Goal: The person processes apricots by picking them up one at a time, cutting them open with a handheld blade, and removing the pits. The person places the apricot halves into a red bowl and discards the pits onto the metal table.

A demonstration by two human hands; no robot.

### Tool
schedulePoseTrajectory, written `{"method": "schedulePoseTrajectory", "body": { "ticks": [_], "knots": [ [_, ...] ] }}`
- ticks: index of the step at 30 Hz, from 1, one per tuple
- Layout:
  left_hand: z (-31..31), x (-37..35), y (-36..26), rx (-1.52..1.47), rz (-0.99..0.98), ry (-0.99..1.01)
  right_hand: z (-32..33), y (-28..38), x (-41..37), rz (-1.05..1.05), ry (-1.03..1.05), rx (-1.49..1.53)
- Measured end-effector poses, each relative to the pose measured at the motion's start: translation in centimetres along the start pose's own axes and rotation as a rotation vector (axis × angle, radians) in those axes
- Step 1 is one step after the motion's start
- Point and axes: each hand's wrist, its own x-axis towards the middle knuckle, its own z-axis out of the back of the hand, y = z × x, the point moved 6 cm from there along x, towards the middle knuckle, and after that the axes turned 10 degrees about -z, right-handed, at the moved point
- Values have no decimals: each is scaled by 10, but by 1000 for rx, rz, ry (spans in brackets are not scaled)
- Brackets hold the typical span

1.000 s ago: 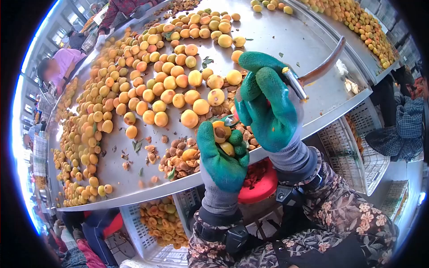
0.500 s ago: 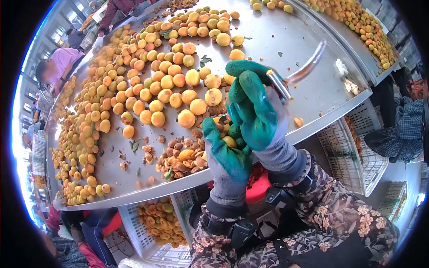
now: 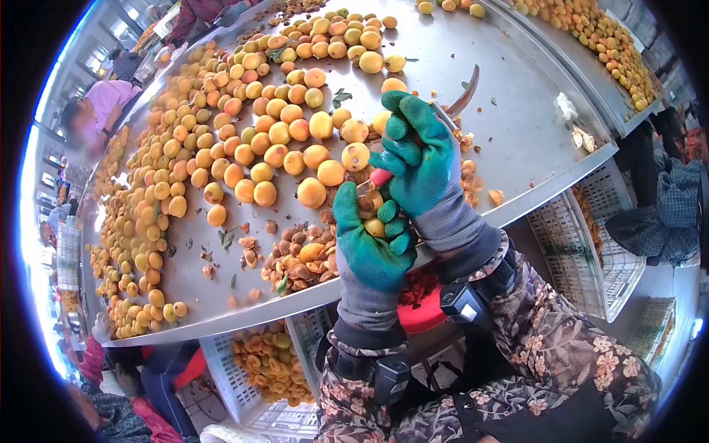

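Observation:
Green-and-grey gloves cover both my hands above the front edge of the metal table [image 3: 517, 81]. My left hand [image 3: 373, 240] is curled round yellow-orange fruit [image 3: 374, 227]. My right hand [image 3: 422, 151], just up and to the right of it, is wrapped round a tool with a red end [image 3: 380, 177] and a curved metal blade [image 3: 465, 94] that sticks out at the upper right. The red end points at the fruit in my left hand. Left of my hands lie whole apricots [image 3: 312, 193] and a heap of split pieces and pits [image 3: 299, 258].
Many apricots [image 3: 166, 148] cover the table's left side. A crate of split fruit [image 3: 221, 362] and a red basin [image 3: 421, 316] stand below the edge, white crates [image 3: 565, 255] at the right. Co-workers [image 3: 107, 107] are at the far left; another's dark sleeve [image 3: 672, 199] shows at right.
My right hand has turned, so the red tool end now shows between my hands and the blade is further up and left. More small pieces show on the table beside my right hand.

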Motion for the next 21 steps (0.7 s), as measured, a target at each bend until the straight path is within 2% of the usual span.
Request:
{"method": "schedulePoseTrajectory", "body": {
  "ticks": [2, 3, 5, 6, 7, 8, 9, 10, 11, 13, 15, 16, 17, 19, 21],
  "knots": [
    [-1, 0, 4, -116, 115, 85, 4, -1, 2, -18, 3, 6],
    [6, 4, 3, -119, 112, 83, 7, -6, 4, -83, 42, 73],
    [-9, 3, 5, -348, 261, 413, 0, -9, 2, -152, 81, 138],
    [-8, 4, 5, -348, 259, 412, 3, -6, 0, -122, 6, 101],
    [-3, 7, 2, -206, 158, 222, 4, -3, -1, -91, -69, 64],
    [4, 8, -2, -63, 56, 32, 5, -1, -1, -92, -68, 64],
    [2, 8, -1, -63, 55, 31, 3, 3, -2, -76, 19, 40],
    [2, 8, -21, 383, -271, -49, -2, 8, -3, -61, 106, 15],
    [-8, 0, -42, 828, -599, -132, -3, 10, -5, -62, 108, 14],
    [-11, -8, -52, 924, -596, -212, -9, 20, -15, 106, 59, -413],
    [-33, -16, -69, 1529, -1044, -108, -9, 18, -16, 104, 9, -522],
    [-39, -20, -71, 1532, -1163, -84, -7, 16, -16, 118, 54, -486],
    [-39, -20, -75, 1538, -1161, -84, -6, 14, -18, 131, 98, -448],
    [-15, -10, -81, 914, -669, -141, 1, 15, -20, 103, 63, -501],
    [-16, -23, -92, 1042, -742, -174, 1, 18, -25, 67, 84, -501]
  ]
}}
